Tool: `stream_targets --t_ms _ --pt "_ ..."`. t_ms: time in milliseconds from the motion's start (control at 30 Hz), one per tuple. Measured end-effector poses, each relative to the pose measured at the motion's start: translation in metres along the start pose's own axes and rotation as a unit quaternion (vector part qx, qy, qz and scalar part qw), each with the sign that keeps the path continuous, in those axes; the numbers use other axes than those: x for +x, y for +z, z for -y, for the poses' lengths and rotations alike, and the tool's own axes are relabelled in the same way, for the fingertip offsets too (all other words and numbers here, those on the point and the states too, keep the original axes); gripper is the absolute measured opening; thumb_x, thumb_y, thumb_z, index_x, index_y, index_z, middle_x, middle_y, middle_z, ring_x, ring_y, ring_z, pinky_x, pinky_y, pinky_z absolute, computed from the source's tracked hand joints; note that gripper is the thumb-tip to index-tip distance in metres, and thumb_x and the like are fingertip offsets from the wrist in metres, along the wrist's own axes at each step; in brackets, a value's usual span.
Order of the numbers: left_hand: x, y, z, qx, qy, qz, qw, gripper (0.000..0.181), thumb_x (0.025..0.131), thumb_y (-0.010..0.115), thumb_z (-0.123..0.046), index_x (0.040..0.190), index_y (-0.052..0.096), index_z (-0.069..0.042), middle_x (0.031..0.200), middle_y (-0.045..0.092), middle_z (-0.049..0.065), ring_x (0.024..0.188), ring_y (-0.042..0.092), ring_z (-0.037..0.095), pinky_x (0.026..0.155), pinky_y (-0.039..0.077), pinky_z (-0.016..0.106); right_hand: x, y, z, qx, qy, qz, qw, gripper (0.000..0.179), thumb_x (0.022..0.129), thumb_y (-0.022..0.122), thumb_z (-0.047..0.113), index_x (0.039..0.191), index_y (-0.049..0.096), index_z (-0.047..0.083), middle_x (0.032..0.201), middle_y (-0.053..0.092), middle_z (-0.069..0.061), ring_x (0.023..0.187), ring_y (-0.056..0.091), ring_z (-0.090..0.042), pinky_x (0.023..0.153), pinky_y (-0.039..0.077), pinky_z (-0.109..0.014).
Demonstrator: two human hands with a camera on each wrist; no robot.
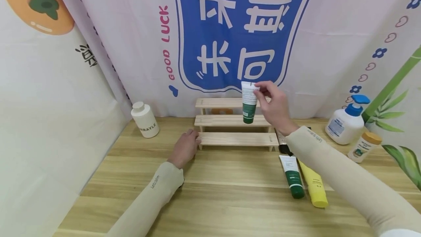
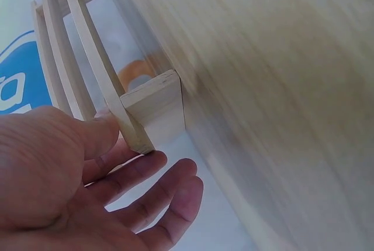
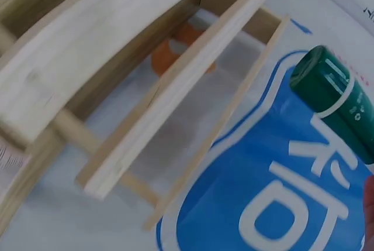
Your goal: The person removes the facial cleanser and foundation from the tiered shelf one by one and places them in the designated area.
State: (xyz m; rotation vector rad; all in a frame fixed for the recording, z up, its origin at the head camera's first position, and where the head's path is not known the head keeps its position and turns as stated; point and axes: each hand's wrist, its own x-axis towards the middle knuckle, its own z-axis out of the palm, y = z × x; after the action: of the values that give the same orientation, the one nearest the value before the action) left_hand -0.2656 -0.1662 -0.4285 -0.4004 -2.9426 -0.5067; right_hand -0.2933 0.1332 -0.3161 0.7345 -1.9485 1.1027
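My right hand (image 1: 274, 105) pinches a small white and green tube (image 1: 249, 101) near its flat white end, with the green cap pointing down. It is in front of the upper steps of a three-tier wooden shelf (image 1: 236, 139). The tube's green cap end (image 3: 336, 102) shows at the right of the right wrist view, where most of the hand is out of frame. At the shelf's left end, my left hand (image 1: 185, 147) holds the lowest step. Thumb and index finger are at the plank's end (image 2: 137, 137) in the left wrist view, the other fingers loosely bent.
A larger white and green tube (image 1: 291, 176) and a yellow tube (image 1: 314, 185) lie right of the shelf, near a dark-capped tube (image 1: 283, 143) partly behind my sleeve. A pump bottle (image 1: 345, 123) and an orange-capped bottle (image 1: 364, 147) stand at right. Far left is a white bottle (image 1: 144, 120).
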Motion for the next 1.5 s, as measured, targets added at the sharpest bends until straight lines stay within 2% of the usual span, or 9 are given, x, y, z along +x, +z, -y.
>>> stream_targets --t_ms 233,467,700,800,933,1100,1233,1333,1500 --pt "0.001 -0.002 -0.002 -0.004 -0.022 0.019 0.9996 0.032 0.1 0.05 -0.02 0.125 0.056 0.0 0.126 0.053 0.013 0.109 0.053 0.033 0.094 0.044 0.042 -0.006 -0.031 -0.007 -0.026 0.055 0.014 0.998 0.03 0.088 0.067 0.008 0.115 0.056 -0.001 0.102 0.06 -0.009 0.087 0.059 -0.017 0.08 0.051 -0.025" --pt "0.002 -0.003 -0.003 -0.003 -0.025 0.025 0.9994 0.033 0.1 0.05 -0.02 0.125 0.055 0.0 0.127 0.052 0.014 0.111 0.052 0.033 0.095 0.043 0.042 -0.014 -0.053 -0.003 -0.031 0.012 0.049 0.9983 0.044 0.078 0.074 -0.003 0.117 0.053 -0.006 0.107 0.06 -0.013 0.089 0.06 -0.021 0.08 0.05 -0.019" --pt "0.002 -0.003 -0.003 -0.003 -0.023 0.023 0.9995 0.033 0.099 0.051 -0.02 0.126 0.055 0.0 0.129 0.052 0.014 0.113 0.051 0.034 0.096 0.042 0.043 -0.029 -0.075 0.002 -0.046 -0.01 0.034 0.9983 0.046 0.075 0.074 -0.01 0.117 0.054 -0.006 0.108 0.06 -0.013 0.091 0.059 -0.021 0.082 0.047 -0.014" --pt "0.002 -0.003 -0.003 -0.005 -0.022 0.023 0.9995 0.033 0.099 0.051 -0.019 0.126 0.054 0.0 0.129 0.051 0.015 0.113 0.051 0.035 0.097 0.042 0.044 -0.036 -0.086 0.003 -0.058 -0.014 0.025 0.9979 0.049 0.073 0.075 -0.013 0.117 0.055 -0.006 0.109 0.061 -0.016 0.09 0.06 -0.024 0.082 0.046 -0.012" --pt "0.002 -0.002 -0.003 -0.005 -0.022 0.022 0.9995 0.033 0.1 0.05 -0.02 0.126 0.055 -0.001 0.129 0.051 0.015 0.113 0.051 0.035 0.097 0.042 0.044 -0.049 -0.107 0.005 -0.101 0.004 0.037 0.9942 0.052 0.072 0.075 -0.013 0.12 0.054 -0.006 0.11 0.061 -0.017 0.09 0.061 -0.025 0.081 0.045 -0.009" --pt "0.003 -0.001 -0.002 -0.005 -0.022 0.022 0.9995 0.033 0.099 0.051 -0.02 0.126 0.055 0.0 0.129 0.051 0.015 0.112 0.051 0.035 0.096 0.042 0.044 -0.065 -0.132 0.006 -0.155 0.026 0.053 0.9861 0.053 0.072 0.076 -0.012 0.12 0.053 -0.006 0.11 0.061 -0.015 0.09 0.059 -0.019 0.082 0.042 -0.006" --pt "0.004 0.0 -0.002 -0.003 -0.024 0.023 0.9994 0.033 0.1 0.05 -0.021 0.125 0.055 -0.001 0.129 0.052 0.015 0.112 0.051 0.035 0.097 0.042 0.043 -0.079 -0.149 0.006 -0.182 0.049 0.076 0.9792 0.051 0.07 0.077 -0.013 0.116 0.055 -0.006 0.102 0.06 -0.014 0.085 0.054 -0.011 0.078 0.04 -0.002" --pt "0.004 0.0 -0.002 -0.002 -0.023 0.022 0.9995 0.033 0.1 0.05 -0.021 0.126 0.055 -0.001 0.129 0.052 0.015 0.112 0.051 0.035 0.097 0.042 0.043 -0.091 -0.16 0.005 -0.193 0.076 0.119 0.971 0.048 0.069 0.078 -0.012 0.112 0.056 -0.006 0.095 0.06 -0.012 0.08 0.056 -0.012 0.072 0.041 -0.001" --pt "0.003 0.0 -0.003 -0.002 -0.021 0.022 0.9996 0.033 0.099 0.051 -0.02 0.125 0.055 -0.001 0.129 0.051 0.016 0.112 0.051 0.035 0.097 0.042 0.044 -0.113 -0.176 -0.002 -0.197 0.153 0.217 0.9438 0.046 0.072 0.08 -0.002 0.112 0.057 -0.005 0.092 0.062 -0.01 0.076 0.061 -0.021 0.062 0.049 -0.012"
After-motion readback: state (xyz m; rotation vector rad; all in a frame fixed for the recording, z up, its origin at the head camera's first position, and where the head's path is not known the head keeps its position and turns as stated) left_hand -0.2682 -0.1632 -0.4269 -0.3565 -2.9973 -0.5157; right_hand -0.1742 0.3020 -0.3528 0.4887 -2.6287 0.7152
